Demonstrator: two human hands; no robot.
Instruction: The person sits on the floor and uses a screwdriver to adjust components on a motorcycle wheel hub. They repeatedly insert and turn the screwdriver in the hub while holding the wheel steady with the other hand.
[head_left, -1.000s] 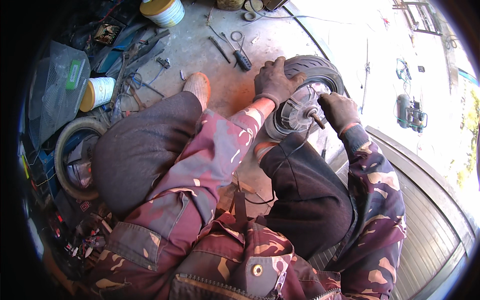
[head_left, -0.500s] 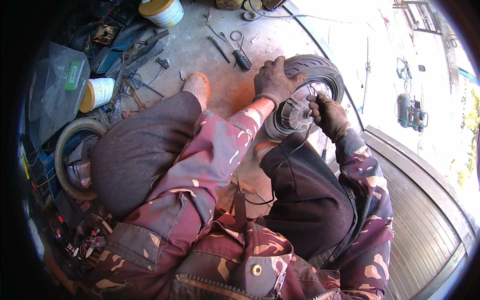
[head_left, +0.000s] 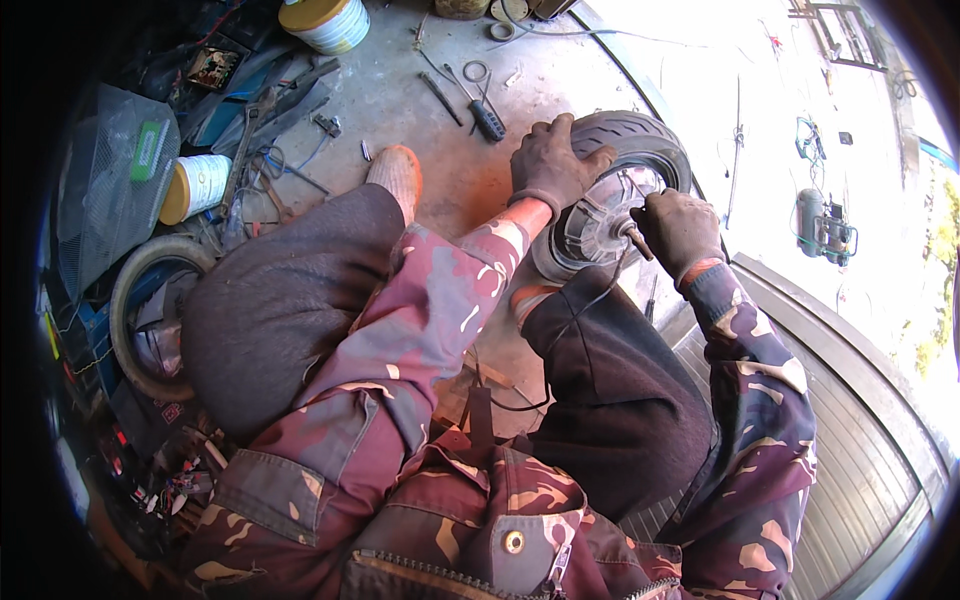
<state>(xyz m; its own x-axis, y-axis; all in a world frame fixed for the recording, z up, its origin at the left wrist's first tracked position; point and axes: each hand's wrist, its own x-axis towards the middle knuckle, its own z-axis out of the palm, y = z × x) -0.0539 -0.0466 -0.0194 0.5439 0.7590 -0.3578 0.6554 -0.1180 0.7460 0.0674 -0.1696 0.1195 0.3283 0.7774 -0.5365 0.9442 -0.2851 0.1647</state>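
A small black-tyred wheel (head_left: 640,135) with a silver hub (head_left: 595,225) stands on the concrete floor between my feet. My left hand (head_left: 550,160), in a dark glove, grips the tyre's top-left edge. My right hand (head_left: 680,230), also gloved, is closed around the handle of a slim tool (head_left: 637,243) whose tip points into the hub. A thin black cable (head_left: 580,300) runs from the hub down across my right knee. I am squatting, and my knees fill the middle of the view.
Screwdrivers and a black-handled tool (head_left: 485,115) lie on the floor beyond the wheel. A yellow-lidded tub (head_left: 322,20) and a white can (head_left: 200,185) sit left. Another tyre (head_left: 150,310) leans at my left. A metal threshold (head_left: 840,380) runs at right.
My right hand drew back to the right of the hub after leaning in over it half a second ago. The left hand stayed on the tyre.
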